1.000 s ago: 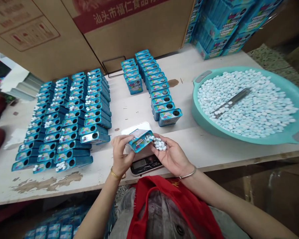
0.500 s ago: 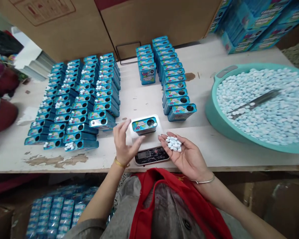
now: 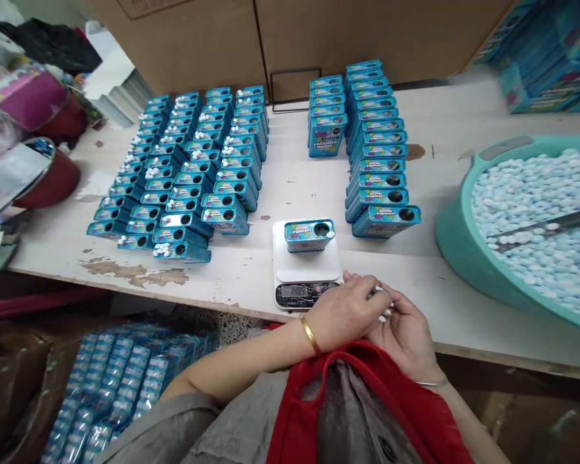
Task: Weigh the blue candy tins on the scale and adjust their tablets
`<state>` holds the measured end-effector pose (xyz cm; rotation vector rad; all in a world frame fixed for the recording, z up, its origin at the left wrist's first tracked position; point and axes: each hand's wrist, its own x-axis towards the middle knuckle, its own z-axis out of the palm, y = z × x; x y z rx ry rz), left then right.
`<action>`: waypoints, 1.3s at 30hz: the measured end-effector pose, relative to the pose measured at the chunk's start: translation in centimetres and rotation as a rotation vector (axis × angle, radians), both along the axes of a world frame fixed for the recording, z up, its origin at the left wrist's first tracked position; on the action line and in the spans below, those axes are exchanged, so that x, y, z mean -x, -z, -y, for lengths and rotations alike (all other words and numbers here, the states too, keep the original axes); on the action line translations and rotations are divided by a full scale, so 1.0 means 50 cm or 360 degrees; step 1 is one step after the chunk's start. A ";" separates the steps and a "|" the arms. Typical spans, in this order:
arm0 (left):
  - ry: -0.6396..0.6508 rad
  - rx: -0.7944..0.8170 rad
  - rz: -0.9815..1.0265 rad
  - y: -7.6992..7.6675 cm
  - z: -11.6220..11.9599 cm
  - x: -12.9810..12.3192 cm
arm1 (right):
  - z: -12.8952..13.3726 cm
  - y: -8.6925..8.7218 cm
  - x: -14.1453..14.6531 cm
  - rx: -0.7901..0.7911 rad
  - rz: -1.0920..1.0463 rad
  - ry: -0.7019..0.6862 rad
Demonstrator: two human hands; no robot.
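The left hand (image 3: 345, 312) curls over the right hand (image 3: 406, 332), both cupping white candies (image 3: 383, 299) beside the scale (image 3: 305, 293); a slip could spill them.

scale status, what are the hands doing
Left hand over right hand, white mints between them, beside digital scale. Blue tin on scale, hands off it. Teal mint basin to the right.

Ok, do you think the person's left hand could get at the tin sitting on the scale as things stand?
Probably yes: the left hand lies right beside the digital scale, and nothing stands between it and the tin on the white platform. The right hand is on the side away from the scale.
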<state>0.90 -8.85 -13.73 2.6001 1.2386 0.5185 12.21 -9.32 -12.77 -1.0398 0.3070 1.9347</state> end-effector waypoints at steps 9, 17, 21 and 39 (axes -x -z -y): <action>0.0007 0.0049 -0.0008 0.004 -0.013 0.017 | -0.010 -0.002 0.017 0.0007 -0.0084 0.0019; -0.0176 0.0057 0.0721 -0.117 -0.094 0.110 | -0.057 -0.033 0.047 -0.0247 -0.0193 0.0169; -0.0348 -0.0081 0.0528 -0.143 -0.143 0.147 | -0.064 -0.039 0.053 -0.0243 -0.0217 0.0166; -0.0765 -0.0094 0.0693 -0.134 -0.119 0.255 | -0.053 -0.016 -0.002 -0.0076 -0.0020 0.0309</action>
